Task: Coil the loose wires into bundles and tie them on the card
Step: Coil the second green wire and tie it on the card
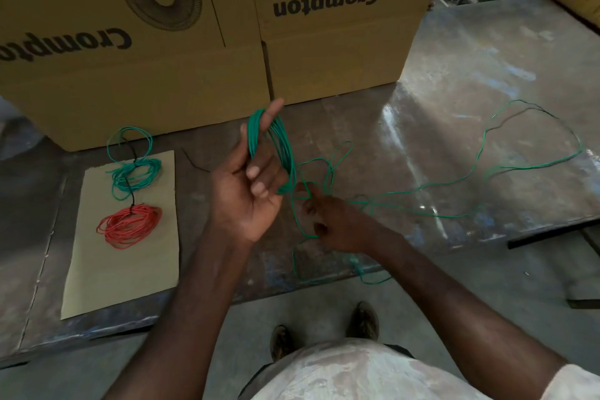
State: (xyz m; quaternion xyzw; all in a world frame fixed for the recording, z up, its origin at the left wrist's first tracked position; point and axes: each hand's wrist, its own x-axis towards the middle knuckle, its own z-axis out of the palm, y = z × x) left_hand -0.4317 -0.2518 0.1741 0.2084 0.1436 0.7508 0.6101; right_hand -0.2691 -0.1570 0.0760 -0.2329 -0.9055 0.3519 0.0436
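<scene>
The left hand (pixel 246 191) is raised palm-up over the table (pixel 422 127), its fingers hooked through a partly wound coil of green wire (pixel 276 146); holding the loops on the fingers this way keeps them one size and stops them springing apart while more turns go on. Just to the right and slightly nearer, the right hand (pixel 328 221) pinches the running strand where it leaves the coil, apparently to feed and guide the next turn. The rest of that wire, the loose tail (pixel 519 169), trails off to the right across the table in wide, slack loops, with a few tangled curls close to the right hand, so a good deal appears left to wind. On the near left lies the card (pixel 130 269), flat on the table, carrying a finished green bundle (pixel 136 175) at its far end and a red bundle (pixel 130 226) just nearer, both joined by a black tie (pixel 128 187) running down between them. Large cardboard boxes (pixel 194 42) stand along the far side.
</scene>
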